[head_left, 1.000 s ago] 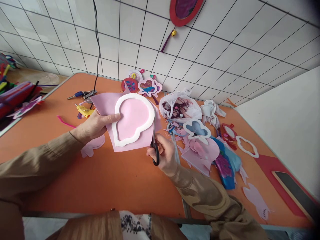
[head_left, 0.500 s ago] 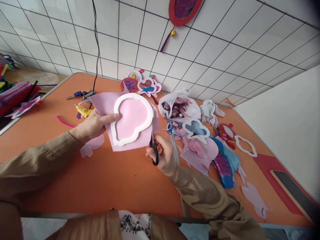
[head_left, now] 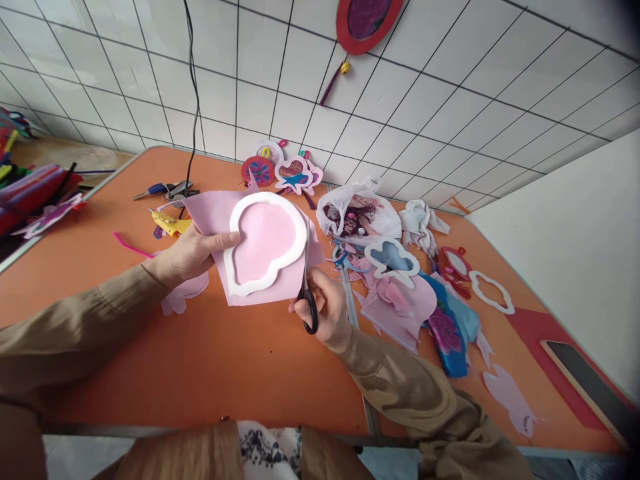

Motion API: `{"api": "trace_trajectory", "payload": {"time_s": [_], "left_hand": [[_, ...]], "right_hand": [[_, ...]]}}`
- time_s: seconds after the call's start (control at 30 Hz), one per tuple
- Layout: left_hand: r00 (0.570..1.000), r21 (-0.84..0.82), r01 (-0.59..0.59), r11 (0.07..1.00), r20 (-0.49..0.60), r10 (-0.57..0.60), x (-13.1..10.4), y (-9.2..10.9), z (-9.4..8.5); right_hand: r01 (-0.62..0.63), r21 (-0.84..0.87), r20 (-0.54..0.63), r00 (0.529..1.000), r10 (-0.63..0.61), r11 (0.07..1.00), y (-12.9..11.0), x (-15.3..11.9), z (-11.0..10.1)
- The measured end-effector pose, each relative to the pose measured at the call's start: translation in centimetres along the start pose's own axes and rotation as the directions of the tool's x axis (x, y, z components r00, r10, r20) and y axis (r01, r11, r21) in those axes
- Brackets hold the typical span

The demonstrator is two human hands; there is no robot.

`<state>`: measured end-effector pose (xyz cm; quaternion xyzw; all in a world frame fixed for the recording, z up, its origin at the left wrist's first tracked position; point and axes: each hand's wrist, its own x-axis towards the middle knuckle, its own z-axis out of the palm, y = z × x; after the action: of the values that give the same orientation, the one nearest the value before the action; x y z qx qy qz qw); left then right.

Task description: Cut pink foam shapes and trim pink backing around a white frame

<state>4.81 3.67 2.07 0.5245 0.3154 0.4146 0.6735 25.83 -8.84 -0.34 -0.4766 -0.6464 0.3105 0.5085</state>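
We are curling the right hand's [head_left: 327,308] fingers around the handles of the black scissors [head_left: 312,315], whose blades are running ahead of the fingertips beside the white frame [head_left: 267,198]. Between both hands' fingers, we are holding the pink sheet [head_left: 214,208] beneath that frame. We are pinching both with the left hand [head_left: 189,255], thumb uppermost; we cannot tell how its hidden fingers are lying. Beyond the right fingers, a plastic bag [head_left: 385,217] is holding dark strands.
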Motion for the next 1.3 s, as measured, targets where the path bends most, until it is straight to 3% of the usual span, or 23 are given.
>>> {"api": "trace_trajectory", "payload": {"time_s": [0.7,1.3], "left_hand": [[1.0,0.007,-0.028,1.0,-0.002,0.028,-0.4,-1.2,-0.5],[0.998,0.023,-0.058,0.998,0.029,0.057,-0.2,-0.3,-0.4]], "right_hand": [[0.061,-0.009,-0.029,0.998,-0.061,0.998,0.1,0.0,-0.2],[0.123,-0.048,-0.043,0.991,-0.125,0.991,-0.1,0.1,-0.2]]}}
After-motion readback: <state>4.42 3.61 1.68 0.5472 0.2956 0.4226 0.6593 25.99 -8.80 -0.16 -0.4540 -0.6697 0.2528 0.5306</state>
